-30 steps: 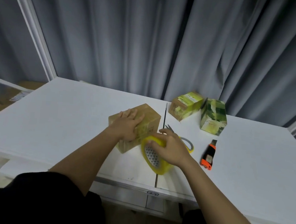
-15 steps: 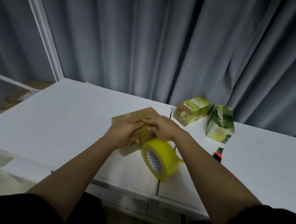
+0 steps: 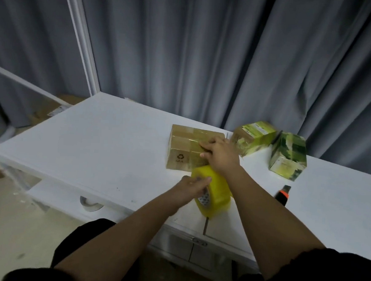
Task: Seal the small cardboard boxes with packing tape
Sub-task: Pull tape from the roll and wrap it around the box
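1. Our left hand (image 3: 191, 188) grips the yellow roll of packing tape (image 3: 212, 191), standing on edge on the white table (image 3: 105, 148).
2. Our right hand (image 3: 220, 152) presses flat, fingers extended, on the brown cardboard box (image 3: 185, 149) just behind the roll.

1. The left hand (image 3: 193, 188) is off the box (image 3: 188, 149), where it lay a second ago, and now grips the tape roll (image 3: 215, 194) at its near left side.
2. The right hand (image 3: 219, 154), which held the roll a second ago, now presses flat on the right part of the box top.
3. The box now shows its top face squarely, with a recycling mark visible; earlier it sat corner-on under both hands.
4. The roll is nearer the table (image 3: 105, 143) front edge than before.
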